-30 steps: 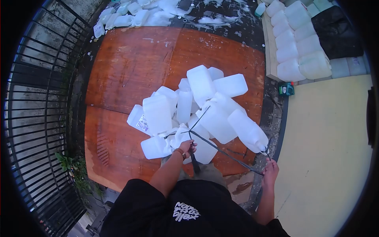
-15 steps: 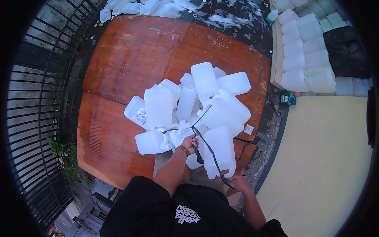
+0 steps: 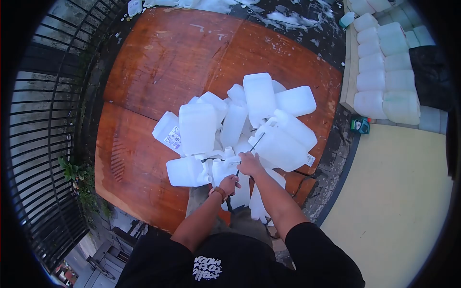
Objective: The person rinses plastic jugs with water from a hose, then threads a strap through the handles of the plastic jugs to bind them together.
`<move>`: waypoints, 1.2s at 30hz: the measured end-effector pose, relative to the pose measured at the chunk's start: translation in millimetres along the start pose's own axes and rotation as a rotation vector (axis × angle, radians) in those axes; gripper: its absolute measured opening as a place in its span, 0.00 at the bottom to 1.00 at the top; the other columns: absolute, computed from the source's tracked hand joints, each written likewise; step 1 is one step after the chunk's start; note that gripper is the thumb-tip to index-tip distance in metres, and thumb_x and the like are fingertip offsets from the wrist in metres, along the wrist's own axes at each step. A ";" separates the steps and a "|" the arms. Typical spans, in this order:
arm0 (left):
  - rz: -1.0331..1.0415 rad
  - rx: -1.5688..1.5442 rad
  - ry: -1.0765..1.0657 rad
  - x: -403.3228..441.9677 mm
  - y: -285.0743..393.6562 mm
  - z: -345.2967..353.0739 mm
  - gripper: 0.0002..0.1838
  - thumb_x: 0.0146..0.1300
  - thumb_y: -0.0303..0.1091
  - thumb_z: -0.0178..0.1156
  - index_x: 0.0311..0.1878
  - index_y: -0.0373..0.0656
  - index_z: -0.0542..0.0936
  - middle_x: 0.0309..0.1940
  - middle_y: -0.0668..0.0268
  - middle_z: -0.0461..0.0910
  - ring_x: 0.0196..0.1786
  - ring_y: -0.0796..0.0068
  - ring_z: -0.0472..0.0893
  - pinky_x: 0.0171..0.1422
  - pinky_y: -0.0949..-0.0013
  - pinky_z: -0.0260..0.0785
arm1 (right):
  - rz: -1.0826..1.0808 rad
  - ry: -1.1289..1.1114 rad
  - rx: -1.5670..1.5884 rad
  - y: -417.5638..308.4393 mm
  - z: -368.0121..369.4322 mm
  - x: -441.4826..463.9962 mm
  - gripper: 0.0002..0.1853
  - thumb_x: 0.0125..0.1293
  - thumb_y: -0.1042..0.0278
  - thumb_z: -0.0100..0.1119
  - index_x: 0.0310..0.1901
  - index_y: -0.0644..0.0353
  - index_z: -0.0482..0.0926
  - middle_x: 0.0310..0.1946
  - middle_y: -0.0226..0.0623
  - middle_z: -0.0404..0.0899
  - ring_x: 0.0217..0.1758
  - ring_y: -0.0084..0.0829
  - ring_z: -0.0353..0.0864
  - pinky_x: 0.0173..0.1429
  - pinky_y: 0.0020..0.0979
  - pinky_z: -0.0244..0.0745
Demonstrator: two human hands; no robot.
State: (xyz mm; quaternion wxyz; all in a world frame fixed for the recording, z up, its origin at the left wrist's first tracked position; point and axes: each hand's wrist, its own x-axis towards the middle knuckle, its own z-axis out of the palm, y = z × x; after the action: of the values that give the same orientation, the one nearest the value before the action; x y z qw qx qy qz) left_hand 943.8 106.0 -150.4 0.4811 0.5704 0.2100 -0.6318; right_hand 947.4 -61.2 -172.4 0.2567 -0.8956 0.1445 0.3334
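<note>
Reddish-brown boards covered the ground. Over them the left hand gripped a dark strap, and the right hand closed on it just above. Beyond, the strap ran among white jugs heaped on the boards, seemingly gathered by it already; whether it was knotted could not be told. Two hands, apparently one strap, at least twelve heaped jugs.
</note>
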 end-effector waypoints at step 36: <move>0.404 1.074 0.138 -108.6 15.7 -141.6 0.31 0.57 0.63 0.64 0.36 0.37 0.83 0.28 0.52 0.81 0.33 0.54 0.78 0.42 0.56 0.71 | -0.206 0.121 0.033 84.9 -190.2 -215.3 0.07 0.65 0.66 0.63 0.35 0.62 0.80 0.20 0.37 0.73 0.26 0.28 0.74 0.35 0.33 0.71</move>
State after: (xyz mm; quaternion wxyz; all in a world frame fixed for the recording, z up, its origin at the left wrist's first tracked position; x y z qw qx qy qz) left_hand 1018.2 254.2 -82.7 0.2204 0.8034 -0.2223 -0.5065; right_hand 851.9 -218.3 64.2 0.2951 -0.9198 0.0725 0.2483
